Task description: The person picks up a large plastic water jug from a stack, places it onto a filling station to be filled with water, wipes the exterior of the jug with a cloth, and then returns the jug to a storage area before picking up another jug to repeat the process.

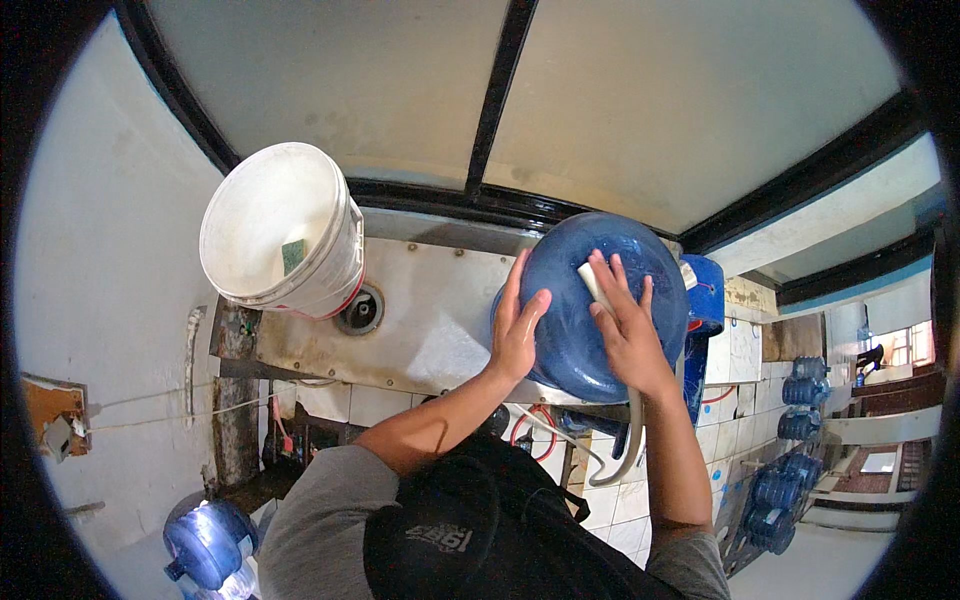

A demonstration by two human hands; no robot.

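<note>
A large blue plastic water jug (559, 341) stands on the metal counter in front of me, with its broad rounded end facing up and wet-looking. My left hand (517, 330) presses flat along the jug's left side, thumb raised over the edge. Under the palm and thumb of my right hand (630, 326) is a pale hose (590, 279), its cut end lying over the jug's top. The fingers of that hand spread out against the blue plastic. From below my wrist the hose drops past the counter's front edge. The jug's neck is hidden.
A white bucket (330, 262) with a green scouring sponge (294, 256) inside stands on the counter's left, beside a drain (361, 309). Framed panels (420, 90) rise behind. A blue container (705, 296) adjoins the right end. Several jugs (780, 484) stand farther right; another jug (210, 544) is lower left.
</note>
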